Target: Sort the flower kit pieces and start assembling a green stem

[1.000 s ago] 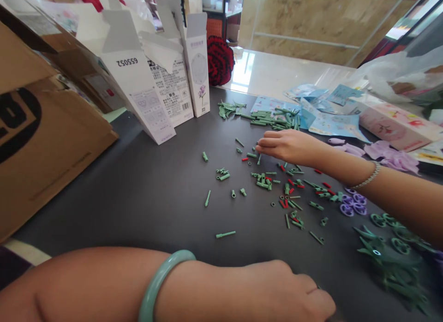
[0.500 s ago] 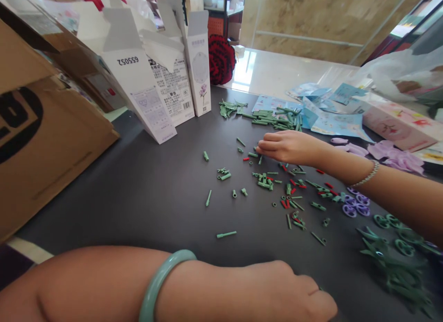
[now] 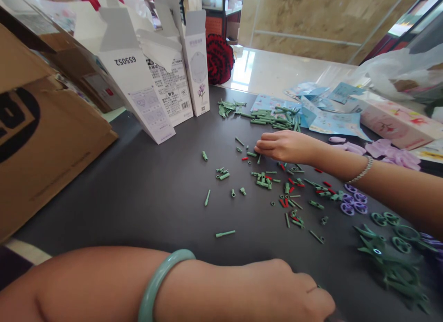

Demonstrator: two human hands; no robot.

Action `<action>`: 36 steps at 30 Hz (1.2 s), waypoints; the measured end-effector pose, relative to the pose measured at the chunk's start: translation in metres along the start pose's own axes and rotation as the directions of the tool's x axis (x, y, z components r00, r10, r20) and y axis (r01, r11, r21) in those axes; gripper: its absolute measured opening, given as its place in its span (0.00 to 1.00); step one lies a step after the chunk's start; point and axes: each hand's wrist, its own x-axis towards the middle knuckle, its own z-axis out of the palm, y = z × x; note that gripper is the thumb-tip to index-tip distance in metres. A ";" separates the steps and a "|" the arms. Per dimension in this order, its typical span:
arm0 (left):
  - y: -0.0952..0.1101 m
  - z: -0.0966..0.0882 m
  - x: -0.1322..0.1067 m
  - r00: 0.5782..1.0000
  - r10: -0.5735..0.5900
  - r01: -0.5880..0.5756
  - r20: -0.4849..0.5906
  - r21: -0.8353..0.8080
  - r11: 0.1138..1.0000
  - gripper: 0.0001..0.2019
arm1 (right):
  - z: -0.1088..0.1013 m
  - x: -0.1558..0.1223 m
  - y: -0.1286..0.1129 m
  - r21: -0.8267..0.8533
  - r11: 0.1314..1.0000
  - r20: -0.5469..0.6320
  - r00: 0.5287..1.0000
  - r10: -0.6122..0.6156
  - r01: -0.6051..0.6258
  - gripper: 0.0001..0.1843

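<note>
My right hand (image 3: pixel 278 146), with a beaded bracelet on its wrist, reaches in from the right over small plastic parts. Its fingers are pressed together, tips down at the table beside a small green peg (image 3: pixel 259 159); whether they pinch anything is hidden. Left of the fingertips lie a tiny green piece (image 3: pixel 247 147) and a red pin (image 3: pixel 244 158). My left hand (image 3: pixel 287 289) is closed in a fist at the bottom, below a green bangle (image 3: pixel 152 280). A sliver of green shows at its knuckles, but what it holds is hidden. A green stem piece (image 3: pixel 225 234) lies above that wrist.
Green tubes (image 3: pixel 266 117) and leaves (image 3: pixel 230 108) lie at the back. Purple rings (image 3: pixel 348 208), pink petals (image 3: pixel 387 149) and dark green leafy parts (image 3: pixel 391 262) are on the right. White boxes (image 3: pixel 138 82) and a cardboard box (image 3: pixel 51 146) stand left.
A tiny green piece that was at my right fingertips now lies a little to their left, apart from them. Both hands stay almost in place; the view has shifted slightly.
</note>
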 end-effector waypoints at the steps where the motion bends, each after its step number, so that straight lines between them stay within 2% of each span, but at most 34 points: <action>1: 0.000 0.000 0.000 1.000 0.002 -0.002 -0.008 0.006 1.000 0.14 | 0.001 -0.001 0.000 -0.001 1.000 -0.007 1.000 -0.001 0.001 0.23; 6: 0.001 -0.002 0.001 1.000 -0.005 0.005 0.010 0.037 0.999 0.12 | 0.000 0.000 -0.003 -0.076 0.997 -0.019 1.000 -0.002 0.001 0.22; 14: -0.003 -0.023 0.012 0.984 0.013 -0.014 0.179 0.003 1.000 0.09 | -0.007 0.014 -0.005 -0.123 0.992 0.034 0.999 0.019 -0.015 0.22; 22: -0.001 -0.022 0.011 0.977 0.007 -0.008 0.214 0.007 1.000 0.10 | -0.012 0.020 -0.008 -0.102 0.993 0.092 0.993 0.072 -0.063 0.19; 28: 0.000 -0.021 0.009 0.977 0.000 0.000 0.213 0.001 1.000 0.12 | -0.017 0.024 -0.008 -0.063 0.987 0.141 0.978 0.153 -0.146 0.18; 32: 0.000 -0.024 0.010 0.969 0.002 -0.002 0.249 0.001 1.000 0.10 | -0.026 0.014 -0.004 -0.012 0.973 0.081 0.969 0.233 -0.233 0.18; 36: -0.001 -0.031 0.013 0.959 0.027 -0.028 0.283 0.001 1.000 0.09 | -0.038 -0.017 -0.011 0.101 0.948 0.005 0.953 0.303 -0.302 0.18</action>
